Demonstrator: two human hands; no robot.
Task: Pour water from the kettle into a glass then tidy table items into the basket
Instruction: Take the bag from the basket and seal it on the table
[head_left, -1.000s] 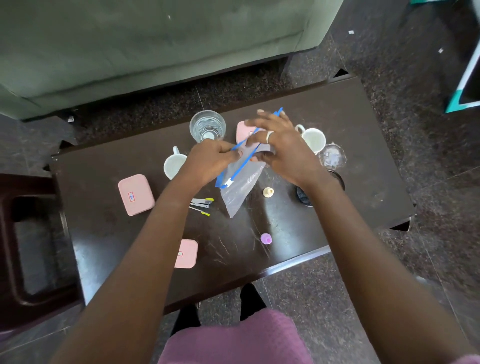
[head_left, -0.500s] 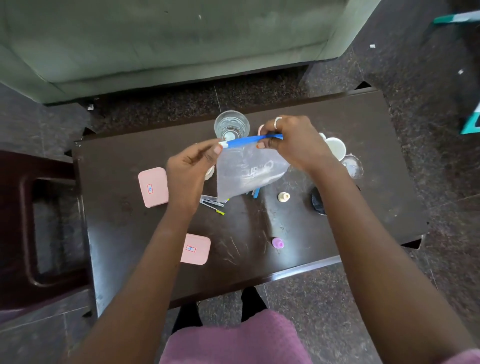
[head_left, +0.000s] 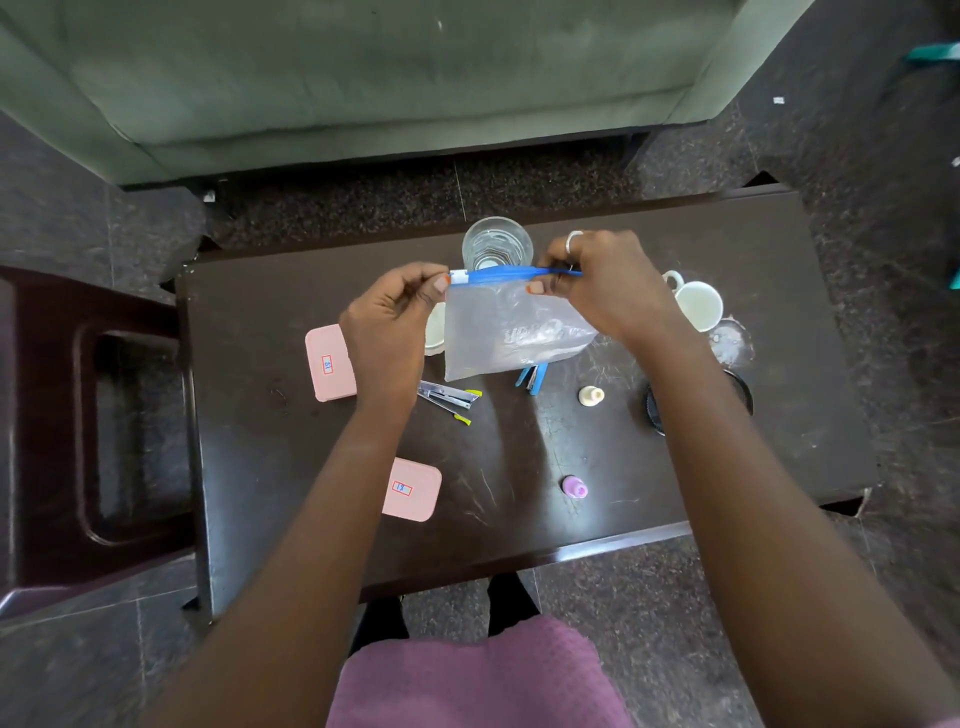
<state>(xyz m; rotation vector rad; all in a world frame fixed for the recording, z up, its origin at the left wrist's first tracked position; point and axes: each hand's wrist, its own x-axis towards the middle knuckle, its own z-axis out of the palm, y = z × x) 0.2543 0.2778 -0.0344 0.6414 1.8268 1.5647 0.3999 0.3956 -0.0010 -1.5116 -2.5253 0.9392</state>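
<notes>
Zip bag (head_left: 511, 332) hangs, blue seal (head_left: 498, 274) level side to side, left hand (head_left: 389, 332) and right hand (head_left: 610, 291) pinching its ends

Two pink cases (head_left: 330, 364) (head_left: 410, 488). Two white cups (head_left: 698, 306) (head_left: 435, 332) (one mostly hidden). One glass (head_left: 497, 244) holding water. One clear plastic bag (head_left: 511, 332) with a blue zip. Two staplers, one silver (head_left: 447, 396), one blue (head_left: 532, 375). Two small bottles, one cream (head_left: 590, 396), one purple (head_left: 574, 487). One dark round dish (head_left: 653, 408). One clear round lid (head_left: 732, 338).

clear bag (head_left: 511, 332) w/ blue zip, pink boxes (head_left: 330, 364), dk brown table (head_left: 779, 270), green sofa (head_left: 363, 73)
</notes>
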